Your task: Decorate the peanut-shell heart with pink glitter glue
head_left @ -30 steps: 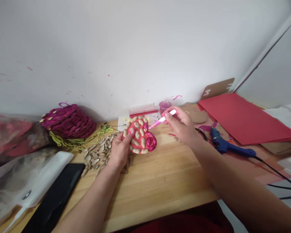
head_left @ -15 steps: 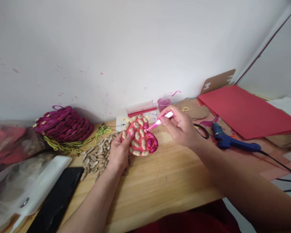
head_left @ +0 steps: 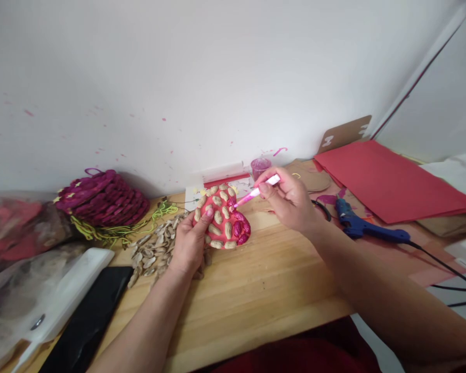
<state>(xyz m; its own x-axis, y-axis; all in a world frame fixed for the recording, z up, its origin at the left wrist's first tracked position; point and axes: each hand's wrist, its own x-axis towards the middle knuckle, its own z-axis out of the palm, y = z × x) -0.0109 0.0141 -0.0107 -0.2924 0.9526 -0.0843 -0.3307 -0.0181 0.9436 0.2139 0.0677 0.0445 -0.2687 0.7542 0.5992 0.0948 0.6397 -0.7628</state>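
Observation:
My left hand (head_left: pixel 189 243) grips the left edge of a red heart-shaped piece (head_left: pixel 222 217) studded with peanut shells, held tilted above the wooden table (head_left: pixel 256 290). A few shells at its right side are painted shiny magenta. My right hand (head_left: pixel 291 199) pinches a thin pink-and-white brush (head_left: pixel 256 192), whose tip touches a shell near the heart's upper right. A small cup of pink paint (head_left: pixel 260 167) stands by the wall just behind the brush.
Loose peanut shells (head_left: pixel 153 248) lie left of my left hand. A stack of magenta shell pieces (head_left: pixel 103 196) with green cord sits at the left. A blue glue gun (head_left: pixel 363 224), red paper sheets (head_left: pixel 388 181) and a black tray (head_left: pixel 87 318) surround the work area.
The brush tip came down from right of the heart onto a shell at its upper right. My left hand kept its hold; the view shifted slightly.

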